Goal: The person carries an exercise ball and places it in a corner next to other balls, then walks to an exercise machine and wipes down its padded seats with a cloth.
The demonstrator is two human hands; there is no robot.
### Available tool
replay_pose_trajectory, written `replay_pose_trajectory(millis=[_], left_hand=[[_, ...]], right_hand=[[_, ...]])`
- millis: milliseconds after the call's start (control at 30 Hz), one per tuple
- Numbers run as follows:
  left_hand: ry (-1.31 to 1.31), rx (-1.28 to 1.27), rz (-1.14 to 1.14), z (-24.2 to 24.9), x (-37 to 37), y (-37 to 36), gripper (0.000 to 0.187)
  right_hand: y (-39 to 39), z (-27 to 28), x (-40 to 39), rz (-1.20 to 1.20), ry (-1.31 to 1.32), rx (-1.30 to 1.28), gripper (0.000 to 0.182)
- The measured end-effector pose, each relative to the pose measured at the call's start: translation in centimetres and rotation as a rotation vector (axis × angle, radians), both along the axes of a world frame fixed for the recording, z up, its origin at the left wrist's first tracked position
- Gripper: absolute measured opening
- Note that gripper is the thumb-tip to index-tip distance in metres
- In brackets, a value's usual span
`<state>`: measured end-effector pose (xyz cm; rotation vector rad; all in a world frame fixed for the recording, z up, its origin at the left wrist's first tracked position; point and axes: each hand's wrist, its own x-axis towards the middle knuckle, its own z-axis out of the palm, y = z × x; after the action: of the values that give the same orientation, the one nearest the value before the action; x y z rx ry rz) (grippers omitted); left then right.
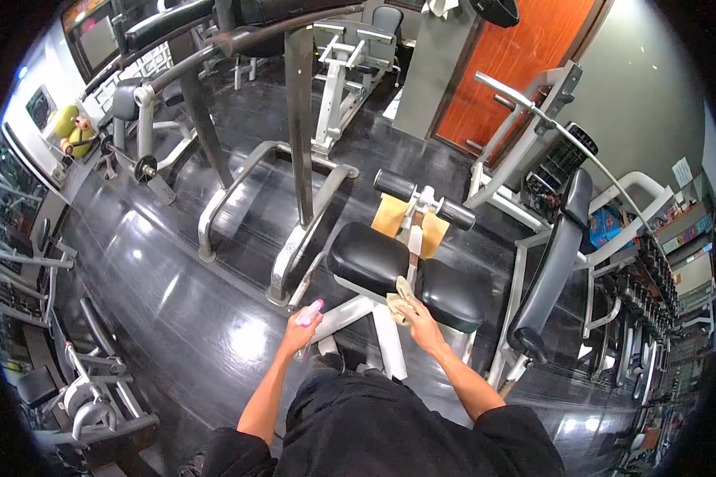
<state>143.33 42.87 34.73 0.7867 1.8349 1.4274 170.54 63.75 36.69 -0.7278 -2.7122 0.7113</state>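
My left hand (297,335) is closed around a small bottle with a pink top (310,313), held out over the floor left of the bench. Gripped in my right hand (423,327) is a beige cloth (398,308), at the front edge of the bench between its two black pads. The left pad (368,256) and the right pad (455,295) look smooth and shiny. Beyond them stand the bench's black foam rollers (395,184) on a light metal post, with yellow panels (388,215) below.
A metal frame with a tall upright (300,127) stands left of the bench. On the right are a tilted black backrest (553,274) and a barbell rack (525,119). Dumbbell racks (644,310) line the far right, and an orange door (497,71) is at the back.
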Motion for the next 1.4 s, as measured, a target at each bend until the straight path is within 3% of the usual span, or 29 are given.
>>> replay_pose_trajectory(millis=[67, 533, 800, 867, 967, 1233, 1400], left_hand=[[-0.003, -0.008, 0.043, -0.2, 1.1, 0.4, 0.016], [-0.022, 0.026, 0.342, 0.5, 6.8, -0.5, 0.017], [0.013, 0.064, 0.43, -0.8, 5.7, -2.1, 0.021], [0.032, -0.131, 0.436, -0.8, 4.7, -2.8, 0.024], [0.076, -0.088, 0.479, -3.9, 2.4, -4.0, 0.025], [0.103, -0.208, 0.263, -1.1, -2.6, -4.6, 0.031], [0.188, -0.108, 0.125, -1.5, -5.0, -3.7, 0.028]], right_hand=[[-1.0, -0.4, 1.2, -0.119, 0.153, -0.245, 0.062], [-7.6, -4.2, 9.9, -0.496, 0.23, -0.455, 0.056], [-7.9, -4.0, 5.8, -0.451, 0.305, -0.485, 0.057], [-8.4, -3.6, 4.2, -0.42, 0.336, -0.509, 0.058], [-9.3, -3.2, 1.5, -0.393, 0.342, -0.447, 0.051], [-12.8, -4.6, -3.7, -0.51, 0.376, -0.626, 0.046], [-14.8, -2.5, -6.9, -0.549, 0.352, -0.608, 0.059]])
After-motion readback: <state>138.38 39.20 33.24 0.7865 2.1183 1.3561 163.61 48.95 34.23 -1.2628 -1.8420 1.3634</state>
